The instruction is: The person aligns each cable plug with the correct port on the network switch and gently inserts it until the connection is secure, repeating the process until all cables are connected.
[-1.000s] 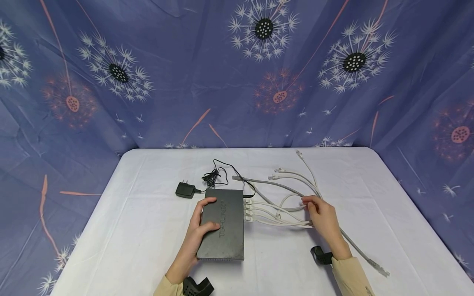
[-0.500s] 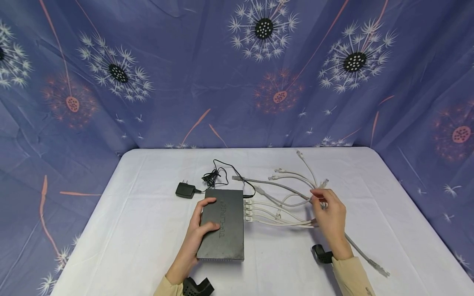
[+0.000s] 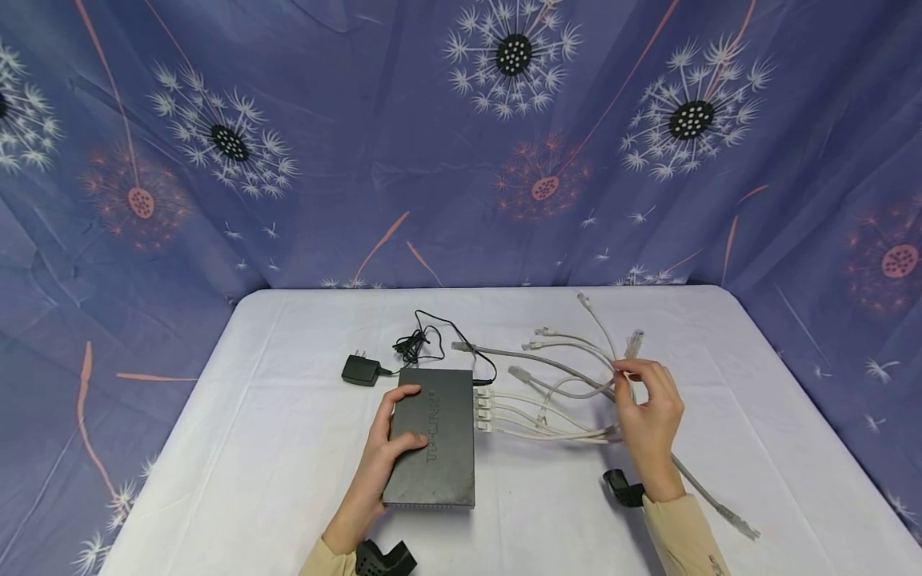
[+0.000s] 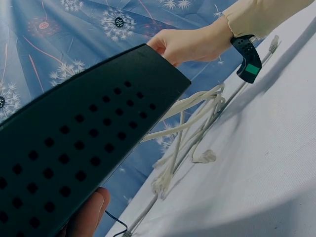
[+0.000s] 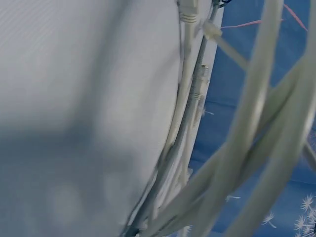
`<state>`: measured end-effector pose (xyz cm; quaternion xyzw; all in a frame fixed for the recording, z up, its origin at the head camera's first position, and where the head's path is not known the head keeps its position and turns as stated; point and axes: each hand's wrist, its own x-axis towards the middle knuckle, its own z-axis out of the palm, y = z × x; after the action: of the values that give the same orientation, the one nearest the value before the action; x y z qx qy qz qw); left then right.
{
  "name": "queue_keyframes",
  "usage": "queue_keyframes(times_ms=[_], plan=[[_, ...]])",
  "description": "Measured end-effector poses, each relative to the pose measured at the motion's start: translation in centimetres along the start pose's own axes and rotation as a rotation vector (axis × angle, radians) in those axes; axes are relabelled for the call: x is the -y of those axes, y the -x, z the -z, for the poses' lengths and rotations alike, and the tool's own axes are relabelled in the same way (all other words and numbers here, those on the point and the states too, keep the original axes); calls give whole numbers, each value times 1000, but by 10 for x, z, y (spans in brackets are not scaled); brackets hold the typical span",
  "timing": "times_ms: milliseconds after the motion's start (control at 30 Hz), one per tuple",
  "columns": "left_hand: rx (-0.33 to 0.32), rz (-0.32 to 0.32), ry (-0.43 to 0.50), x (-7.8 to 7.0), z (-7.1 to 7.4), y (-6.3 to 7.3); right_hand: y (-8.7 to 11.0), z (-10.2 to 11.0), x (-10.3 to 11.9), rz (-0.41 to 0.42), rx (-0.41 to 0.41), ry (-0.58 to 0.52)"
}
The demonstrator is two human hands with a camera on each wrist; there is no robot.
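I have the left hand [image 3: 382, 456] gripping a flat, black rectangular box [image 3: 442, 468] with TP-LINK lettering, thumb on top. My right hand [image 3: 651, 412] pinches a pale grey round cable [image 3: 576, 397], its clear plastic plug [image 3: 635, 342] poking out past the fingertips, aimed forward rather than at the box. The box lies left of the right hand, long axis running forward; its edge with 4 plugged-in white slender cables [image 3: 522, 434] faces that hand. Beyond the left hand sits a black power adapter [image 3: 360, 370]. Under both hands spreads a white tablecloth [image 3: 288, 464]; beyond them hangs a blue-purple dandelion-print curtain [image 3: 324, 120].
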<state>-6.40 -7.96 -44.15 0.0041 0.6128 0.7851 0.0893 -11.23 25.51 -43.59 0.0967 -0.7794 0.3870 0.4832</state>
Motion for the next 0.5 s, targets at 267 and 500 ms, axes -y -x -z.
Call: queue_keyframes(times_ms=[267, 500], plan=[[3, 3, -4, 0, 0, 0, -15, -1, 34, 35, -82, -90], [4, 1, -7, 0, -1, 0, -21, -1, 49, 56, -112, -129]])
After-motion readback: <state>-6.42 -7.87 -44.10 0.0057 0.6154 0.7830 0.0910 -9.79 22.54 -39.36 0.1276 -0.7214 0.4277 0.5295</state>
